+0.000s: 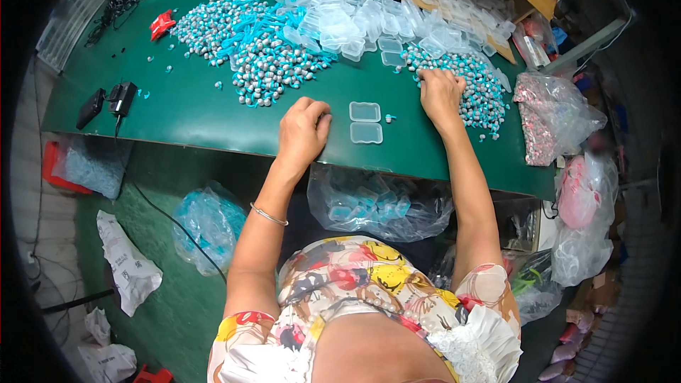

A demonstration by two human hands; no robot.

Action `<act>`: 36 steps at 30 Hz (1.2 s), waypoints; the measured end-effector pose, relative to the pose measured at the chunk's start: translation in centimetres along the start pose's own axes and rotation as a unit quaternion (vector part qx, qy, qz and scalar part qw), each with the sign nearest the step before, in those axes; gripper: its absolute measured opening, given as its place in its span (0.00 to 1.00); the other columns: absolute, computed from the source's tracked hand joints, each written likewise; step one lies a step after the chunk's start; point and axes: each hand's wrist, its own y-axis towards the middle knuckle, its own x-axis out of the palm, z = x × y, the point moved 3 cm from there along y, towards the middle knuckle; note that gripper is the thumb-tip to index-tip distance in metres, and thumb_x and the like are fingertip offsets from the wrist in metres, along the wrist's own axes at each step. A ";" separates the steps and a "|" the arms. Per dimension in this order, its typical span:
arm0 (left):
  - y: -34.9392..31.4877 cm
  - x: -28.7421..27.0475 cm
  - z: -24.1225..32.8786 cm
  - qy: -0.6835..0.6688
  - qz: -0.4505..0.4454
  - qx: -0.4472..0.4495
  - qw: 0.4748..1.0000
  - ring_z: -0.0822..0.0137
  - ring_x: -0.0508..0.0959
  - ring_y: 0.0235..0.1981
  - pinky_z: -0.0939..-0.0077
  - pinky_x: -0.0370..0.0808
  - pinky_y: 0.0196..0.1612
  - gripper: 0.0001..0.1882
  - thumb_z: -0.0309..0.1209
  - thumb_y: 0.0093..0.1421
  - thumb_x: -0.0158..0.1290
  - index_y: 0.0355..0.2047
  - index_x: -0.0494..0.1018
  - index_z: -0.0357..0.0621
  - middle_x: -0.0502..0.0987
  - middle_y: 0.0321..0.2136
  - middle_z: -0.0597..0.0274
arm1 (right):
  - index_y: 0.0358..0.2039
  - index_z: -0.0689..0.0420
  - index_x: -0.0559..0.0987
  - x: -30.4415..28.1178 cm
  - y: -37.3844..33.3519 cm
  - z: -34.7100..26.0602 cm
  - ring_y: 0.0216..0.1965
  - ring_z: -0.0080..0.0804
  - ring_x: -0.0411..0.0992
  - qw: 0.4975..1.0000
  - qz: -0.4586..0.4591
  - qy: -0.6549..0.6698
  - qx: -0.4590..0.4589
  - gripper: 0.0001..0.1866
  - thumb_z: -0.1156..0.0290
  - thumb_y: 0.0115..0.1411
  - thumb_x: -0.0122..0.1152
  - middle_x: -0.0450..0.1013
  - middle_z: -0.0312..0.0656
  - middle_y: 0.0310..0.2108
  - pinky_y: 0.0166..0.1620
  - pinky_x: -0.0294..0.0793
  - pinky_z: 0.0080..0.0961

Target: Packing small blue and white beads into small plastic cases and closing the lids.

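Note:
My left hand (303, 131) rests on the green table (191, 110) near its front edge, fingers curled in; whatever they hold, if anything, is hidden. My right hand (440, 96) reaches into the right pile of small grey-and-blue pieces (474, 92), its fingers bent down onto them. I cannot make out what is pinched there. Between the hands, an opened clear plastic case (365, 123) lies flat, its two halves one above the other. A single grey-and-blue piece (390, 119) sits just right of the case.
A larger heap of grey-and-blue pieces (269, 74) covers the table's left middle. Behind are many clear cases (355, 21). A red packet (162, 25) and black adapter (122, 98) lie left. A bag of pinkish pieces (535, 120) stands right; a bag of cases (379, 206) hangs below the edge.

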 end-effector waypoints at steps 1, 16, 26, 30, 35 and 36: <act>0.0 -0.1 -0.1 -0.002 0.000 -0.003 1.000 0.54 0.79 0.29 0.64 0.75 0.33 0.06 0.22 0.53 0.61 0.33 0.78 0.39 0.77 0.31 0.54 | 0.34 0.49 0.84 -0.4 0.0 -0.3 0.41 0.38 0.73 1.000 -0.001 0.022 0.000 0.07 0.71 0.54 0.63 0.78 0.37 0.33 0.51 0.59 0.47; -0.4 -0.3 0.1 -0.036 -0.001 -0.020 0.999 0.60 0.79 0.26 0.69 0.74 0.30 0.07 0.22 0.54 0.60 0.34 0.79 0.39 0.78 0.31 0.56 | 0.33 0.48 0.84 -2.1 0.5 -1.7 0.40 0.39 0.75 0.994 0.008 0.111 -0.006 0.05 0.68 0.55 0.63 0.79 0.36 0.33 0.49 0.60 0.49; -0.7 1.6 3.4 -0.128 -0.086 -0.024 0.988 0.64 0.78 0.28 0.71 0.75 0.32 0.06 0.24 0.54 0.62 0.34 0.80 0.40 0.78 0.31 0.58 | 0.31 0.51 0.82 -6.4 -6.0 -10.7 0.39 0.31 0.74 0.951 -0.038 0.304 -0.034 0.05 0.70 0.52 0.68 0.78 0.31 0.31 0.51 0.58 0.38; -0.8 2.3 3.4 -0.050 -0.071 0.018 0.996 0.53 0.76 0.38 0.61 0.74 0.39 0.07 0.26 0.51 0.63 0.31 0.80 0.44 0.75 0.32 0.58 | 0.29 0.50 0.81 -5.9 -5.6 -10.9 0.38 0.33 0.72 0.960 -0.041 0.275 -0.033 0.06 0.69 0.50 0.70 0.76 0.31 0.29 0.51 0.58 0.41; -0.9 2.2 3.5 -0.037 -0.070 0.015 0.997 0.53 0.76 0.36 0.60 0.74 0.39 0.07 0.28 0.51 0.63 0.31 0.79 0.43 0.76 0.32 0.57 | 0.28 0.50 0.80 -6.4 -4.9 -10.8 0.39 0.34 0.71 0.964 -0.077 0.250 -0.056 0.06 0.69 0.50 0.71 0.74 0.32 0.28 0.53 0.58 0.44; -1.0 2.2 3.5 -0.036 -0.067 0.013 0.997 0.53 0.76 0.36 0.60 0.74 0.39 0.07 0.28 0.51 0.63 0.31 0.79 0.43 0.76 0.32 0.57 | 0.28 0.50 0.80 -6.6 -4.8 -10.8 0.39 0.34 0.71 0.964 -0.084 0.243 -0.069 0.07 0.69 0.50 0.71 0.74 0.32 0.28 0.53 0.58 0.46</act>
